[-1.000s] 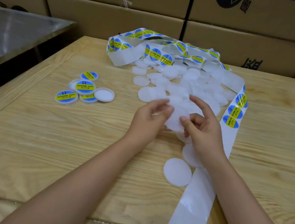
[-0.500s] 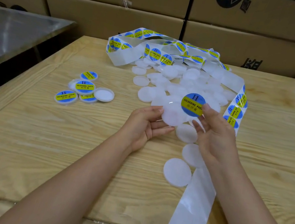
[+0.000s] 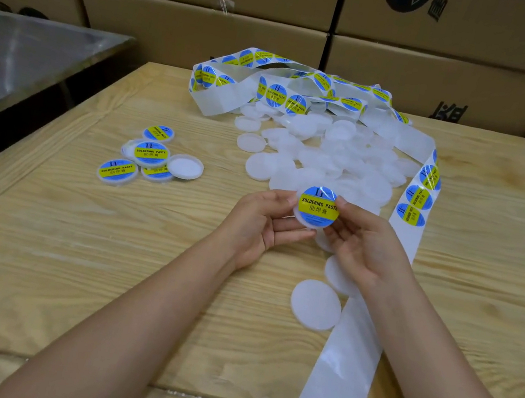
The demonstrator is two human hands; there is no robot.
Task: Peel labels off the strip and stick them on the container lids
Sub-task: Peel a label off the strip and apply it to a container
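Right below the grip, nearest you, the spent backing strip (image 3: pixel 340 368) runs off the near edge of the wooden table (image 3: pixel 102 276), with a bare lid (image 3: pixel 315 305) touching its left side. Both hands are closed on one lid (image 3: pixel 305 224). Your left hand (image 3: pixel 264 223) pinches its left rim, thumb on top and fingers beneath. Your right hand (image 3: pixel 364 247) pinches the right rim, with the thumb on the label (image 3: pixel 318 206) that lies across the lid's face.

I judge the lid light, stiff and a little slick, and the label thin and limp, so hold by the rim and press the film from its middle outward. Left of the grip the table gives open room, and the labelled lids (image 3: pixel 150 155) sit further left. Just beyond your fingertips lies the pile of bare lids (image 3: pixel 331 154), with the loaded strip (image 3: pixel 420 194) along its right. Cardboard boxes (image 3: pixel 212 34) wall the far side.
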